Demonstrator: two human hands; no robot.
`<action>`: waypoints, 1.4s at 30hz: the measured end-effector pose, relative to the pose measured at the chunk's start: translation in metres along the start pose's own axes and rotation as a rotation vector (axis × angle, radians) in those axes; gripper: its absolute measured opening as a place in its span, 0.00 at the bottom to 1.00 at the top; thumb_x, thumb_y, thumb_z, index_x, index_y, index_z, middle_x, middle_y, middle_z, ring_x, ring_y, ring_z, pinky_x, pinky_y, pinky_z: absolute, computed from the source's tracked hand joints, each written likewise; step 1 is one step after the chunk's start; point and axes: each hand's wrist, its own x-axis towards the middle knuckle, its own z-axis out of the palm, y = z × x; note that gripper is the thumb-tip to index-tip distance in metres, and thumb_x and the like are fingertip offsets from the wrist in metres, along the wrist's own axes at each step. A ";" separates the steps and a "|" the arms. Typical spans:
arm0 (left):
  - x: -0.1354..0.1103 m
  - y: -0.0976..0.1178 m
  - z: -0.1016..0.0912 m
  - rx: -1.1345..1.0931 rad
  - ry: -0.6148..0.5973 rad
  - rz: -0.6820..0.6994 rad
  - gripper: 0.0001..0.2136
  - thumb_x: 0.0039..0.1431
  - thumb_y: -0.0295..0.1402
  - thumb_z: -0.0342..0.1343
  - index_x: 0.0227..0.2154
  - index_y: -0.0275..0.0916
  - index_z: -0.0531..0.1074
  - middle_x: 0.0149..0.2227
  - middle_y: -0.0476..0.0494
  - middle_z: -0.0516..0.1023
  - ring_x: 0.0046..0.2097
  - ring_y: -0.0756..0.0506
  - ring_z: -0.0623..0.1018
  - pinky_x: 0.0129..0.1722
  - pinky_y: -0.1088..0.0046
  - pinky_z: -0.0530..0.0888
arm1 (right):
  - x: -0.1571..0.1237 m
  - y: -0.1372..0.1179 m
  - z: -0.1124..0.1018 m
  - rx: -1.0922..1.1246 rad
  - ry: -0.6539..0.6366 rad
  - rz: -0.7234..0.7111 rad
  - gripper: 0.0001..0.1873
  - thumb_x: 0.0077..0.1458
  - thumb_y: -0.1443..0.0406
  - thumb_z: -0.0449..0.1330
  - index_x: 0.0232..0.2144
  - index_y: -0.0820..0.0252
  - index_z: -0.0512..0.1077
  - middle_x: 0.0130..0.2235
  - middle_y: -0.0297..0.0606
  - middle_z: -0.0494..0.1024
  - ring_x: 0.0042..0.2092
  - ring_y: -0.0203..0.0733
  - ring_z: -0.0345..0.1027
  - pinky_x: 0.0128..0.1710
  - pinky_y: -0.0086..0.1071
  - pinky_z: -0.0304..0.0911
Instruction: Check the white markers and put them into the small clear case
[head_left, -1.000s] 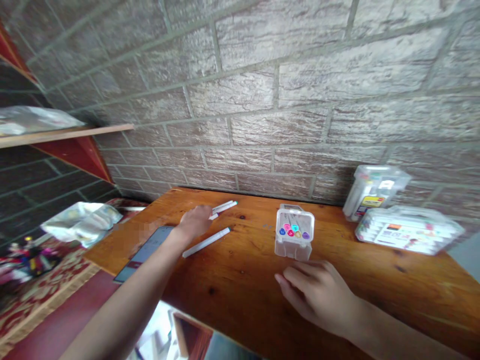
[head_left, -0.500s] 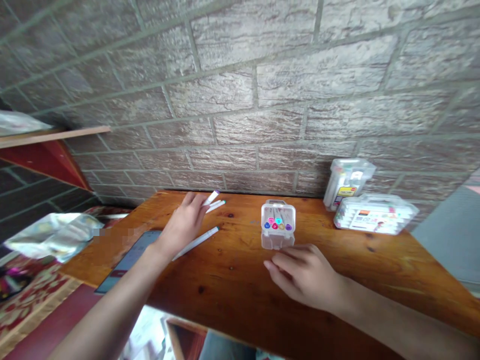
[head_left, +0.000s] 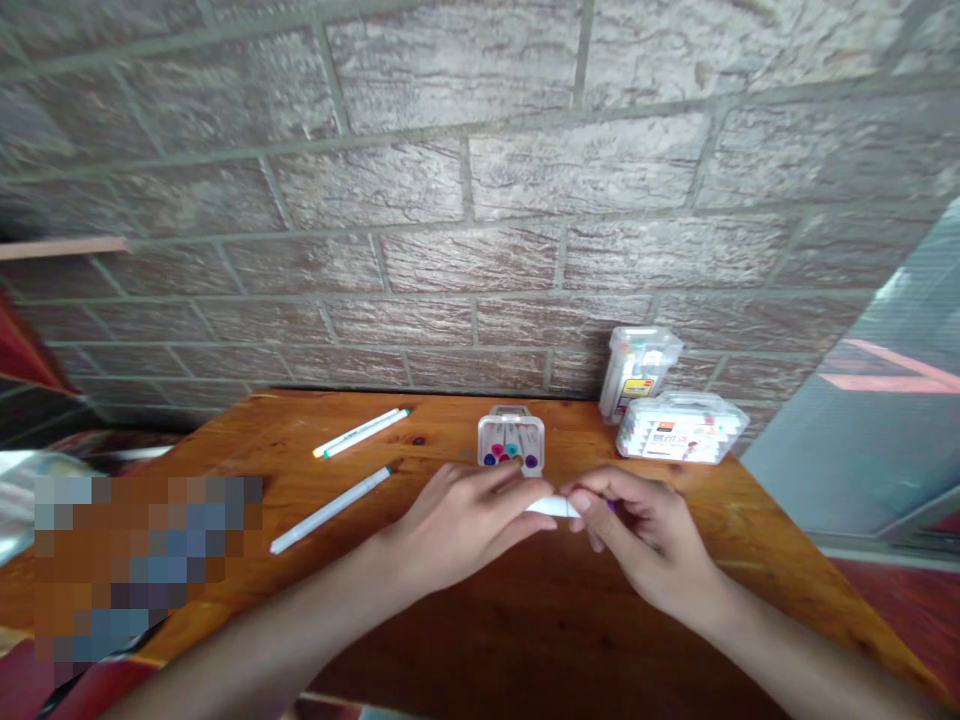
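Note:
A white marker (head_left: 551, 506) lies crosswise between my two hands, in front of the clear case. My left hand (head_left: 476, 515) is closed around its left part. The fingers and thumb of my right hand (head_left: 637, 520) pinch its right end, where a bit of purple shows. Just behind the hands, the small clear plastic case (head_left: 511, 425) stands with several markers in it, their coloured round ends facing me. My fingers hide the lower front of the case. To the left, a single white marker (head_left: 330, 510) with a green tip rests on the wooden table (head_left: 442, 620).
Farther back on the left, two white markers (head_left: 361, 433) lie side by side. At the back right a tall clear case (head_left: 641, 375) of markers stands behind a wide clear case (head_left: 682, 430). A brick wall (head_left: 465, 250) borders the table's far edge.
My left hand has carried a marker from the left side to the middle. My right hand has closed on that marker's other end. The view has turned right.

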 end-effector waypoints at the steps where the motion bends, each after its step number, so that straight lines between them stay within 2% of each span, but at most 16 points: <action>1: 0.000 -0.002 0.002 -0.039 0.025 -0.001 0.09 0.73 0.37 0.58 0.46 0.40 0.80 0.40 0.44 0.85 0.38 0.45 0.85 0.38 0.73 0.79 | -0.001 0.002 -0.001 0.026 0.037 0.031 0.13 0.71 0.61 0.62 0.32 0.59 0.78 0.26 0.33 0.78 0.24 0.32 0.68 0.25 0.24 0.64; 4: -0.007 -0.012 0.005 -0.223 0.186 -0.015 0.06 0.69 0.31 0.62 0.46 0.38 0.80 0.38 0.45 0.86 0.35 0.47 0.84 0.36 0.76 0.78 | 0.000 0.006 -0.005 0.127 0.160 0.128 0.16 0.70 0.58 0.63 0.30 0.59 0.78 0.22 0.31 0.74 0.21 0.31 0.65 0.20 0.23 0.61; 7: -0.019 -0.022 0.008 -0.354 0.348 -0.115 0.09 0.66 0.25 0.63 0.48 0.39 0.81 0.38 0.47 0.87 0.34 0.50 0.84 0.35 0.80 0.76 | 0.002 0.006 -0.006 0.198 0.194 0.189 0.15 0.68 0.56 0.65 0.32 0.58 0.79 0.21 0.32 0.75 0.19 0.31 0.65 0.19 0.22 0.62; 11: -0.030 -0.021 0.012 -0.474 0.408 -0.200 0.10 0.66 0.23 0.61 0.46 0.41 0.82 0.37 0.48 0.85 0.37 0.51 0.83 0.38 0.80 0.76 | 0.000 0.003 -0.004 0.210 0.199 0.195 0.08 0.66 0.57 0.67 0.39 0.55 0.81 0.21 0.31 0.77 0.19 0.31 0.68 0.19 0.21 0.65; 14: -0.032 -0.015 0.016 -0.564 0.459 -0.239 0.10 0.65 0.23 0.61 0.46 0.40 0.82 0.36 0.48 0.84 0.35 0.52 0.80 0.35 0.80 0.75 | -0.003 0.004 -0.002 0.182 0.219 0.190 0.06 0.66 0.58 0.68 0.40 0.52 0.82 0.22 0.31 0.78 0.20 0.31 0.69 0.20 0.20 0.67; 17: -0.033 -0.012 0.022 -0.674 0.475 -0.337 0.09 0.67 0.26 0.61 0.47 0.41 0.82 0.35 0.48 0.84 0.32 0.52 0.79 0.32 0.79 0.73 | -0.005 0.007 -0.001 0.159 0.223 0.182 0.05 0.65 0.61 0.69 0.43 0.50 0.83 0.24 0.31 0.79 0.21 0.32 0.70 0.20 0.20 0.68; 20: -0.034 -0.012 0.027 -0.762 0.464 -0.392 0.08 0.68 0.28 0.61 0.47 0.42 0.82 0.34 0.49 0.84 0.26 0.54 0.73 0.28 0.79 0.70 | -0.007 0.009 0.001 0.160 0.235 0.177 0.07 0.64 0.63 0.70 0.45 0.48 0.83 0.24 0.31 0.79 0.22 0.32 0.71 0.20 0.19 0.68; 23: -0.036 -0.013 0.029 -0.792 0.468 -0.395 0.08 0.68 0.29 0.62 0.46 0.43 0.83 0.35 0.49 0.83 0.24 0.56 0.70 0.25 0.80 0.68 | -0.007 0.009 0.002 0.158 0.242 0.181 0.07 0.63 0.63 0.70 0.45 0.47 0.83 0.24 0.30 0.78 0.21 0.31 0.70 0.19 0.17 0.67; 28: -0.041 -0.017 0.033 -0.916 0.486 -0.409 0.10 0.71 0.31 0.60 0.50 0.45 0.82 0.33 0.48 0.82 0.25 0.55 0.71 0.25 0.80 0.68 | -0.002 0.009 0.002 0.146 0.224 0.235 0.07 0.62 0.60 0.71 0.43 0.52 0.83 0.22 0.31 0.78 0.20 0.32 0.70 0.18 0.19 0.67; 34: -0.041 -0.020 0.039 -1.130 0.507 -0.380 0.12 0.73 0.34 0.56 0.54 0.46 0.81 0.35 0.45 0.82 0.24 0.55 0.69 0.24 0.79 0.67 | -0.002 0.016 0.003 0.328 0.209 0.300 0.11 0.66 0.56 0.67 0.44 0.55 0.84 0.26 0.37 0.82 0.21 0.35 0.71 0.18 0.23 0.68; 38: -0.041 -0.020 0.040 -1.136 0.506 -0.371 0.13 0.74 0.35 0.55 0.54 0.45 0.81 0.36 0.44 0.82 0.24 0.55 0.69 0.24 0.78 0.67 | -0.004 0.019 0.003 0.432 0.227 0.344 0.11 0.66 0.56 0.68 0.44 0.55 0.84 0.29 0.39 0.84 0.22 0.35 0.71 0.17 0.24 0.67; 42: -0.040 -0.022 0.040 -1.087 0.498 -0.382 0.13 0.74 0.35 0.54 0.54 0.44 0.80 0.35 0.44 0.82 0.23 0.54 0.69 0.23 0.78 0.66 | -0.004 0.017 0.003 0.436 0.241 0.308 0.11 0.66 0.57 0.67 0.45 0.55 0.84 0.30 0.39 0.84 0.22 0.35 0.71 0.17 0.25 0.68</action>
